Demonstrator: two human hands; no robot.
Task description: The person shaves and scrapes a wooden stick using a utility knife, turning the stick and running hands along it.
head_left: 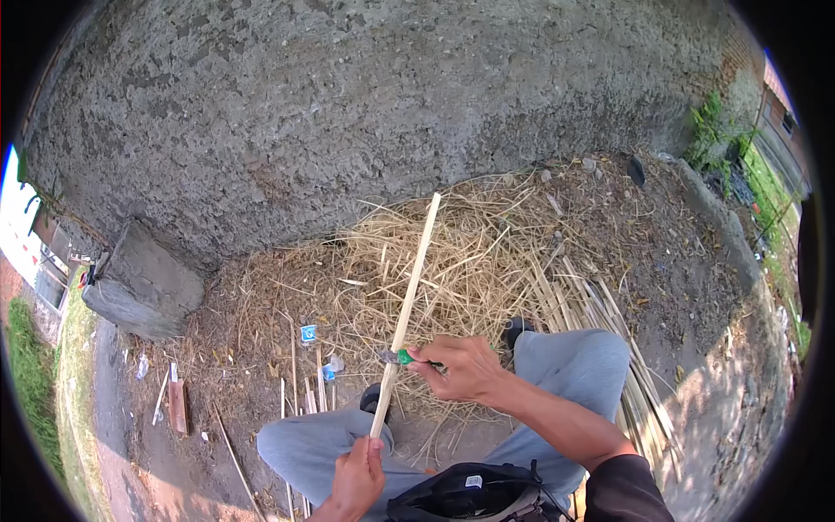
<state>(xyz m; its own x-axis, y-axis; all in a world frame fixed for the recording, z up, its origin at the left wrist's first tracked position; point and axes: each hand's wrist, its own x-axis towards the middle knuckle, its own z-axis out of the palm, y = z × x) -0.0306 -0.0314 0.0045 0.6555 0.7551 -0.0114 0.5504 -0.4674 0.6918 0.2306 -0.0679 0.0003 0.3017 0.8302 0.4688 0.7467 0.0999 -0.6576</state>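
Observation:
A long, pale bamboo strip slants upward in front of me, its far end above a heap of shavings. My left hand is closed around the strip's near end. In my right hand is a knife with a green handle; the fingers are wrapped round it. Its short grey blade lies against the strip, about midway along. How deep the edge sits in the strip I cannot tell.
Thin curled shavings cover the ground ahead, up to a rough wall. Bundled strips lie right of my knee; more strips lie left. A concrete block stands at left. A black bag is at my lap.

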